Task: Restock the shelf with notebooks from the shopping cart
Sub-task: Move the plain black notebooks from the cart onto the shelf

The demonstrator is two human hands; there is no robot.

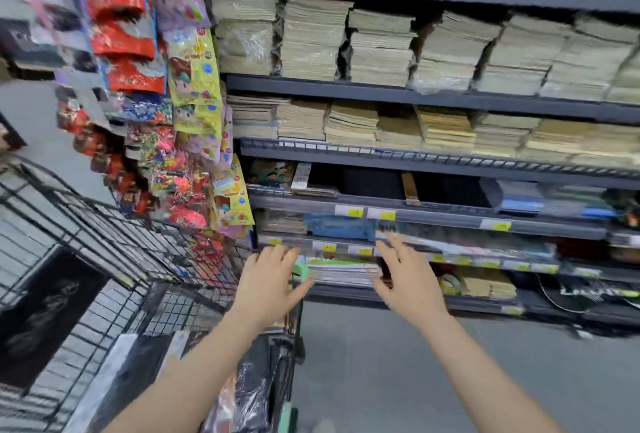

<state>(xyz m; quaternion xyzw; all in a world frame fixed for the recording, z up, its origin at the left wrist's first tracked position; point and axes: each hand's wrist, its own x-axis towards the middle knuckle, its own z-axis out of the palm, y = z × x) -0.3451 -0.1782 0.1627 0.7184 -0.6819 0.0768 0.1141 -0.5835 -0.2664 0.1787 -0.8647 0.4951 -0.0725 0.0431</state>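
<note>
Notebooks (pixel 341 271) lie in a flat stack on a low shelf (pixel 398 297) of the dark metal rack, their edges facing out, and both hands are reaching toward that stack.

Head view, the only one: the left hand (pixel 268 282) hangs just left of the stack with its fingers spread and nearly straight, gripping nothing; its fingertips come close to the stack's left end, but blur hides whether they touch. The right hand (pixel 403 280) is at the stack's right end, fingers likewise splayed and empty, thumb toward the stack. The two palms face each other across the pile, which looks like a move to square it up or settle it in place, though that is a guess.

Below the wrists the green-framed shopping cart (pixel 294 346) stands close against the rack, with more plastic-wrapped goods (pixel 252 387) inside, probably further stock kept within easy reach. A black wire rack (pixel 104 242) stands on the left below hanging packets of stickers and toys (pixel 194 86). Upper shelves carry tight piles of brown paper exercise books (pixel 381 48). Yellow price tags (pixel 495 225) line the lower shelf edges.
</note>
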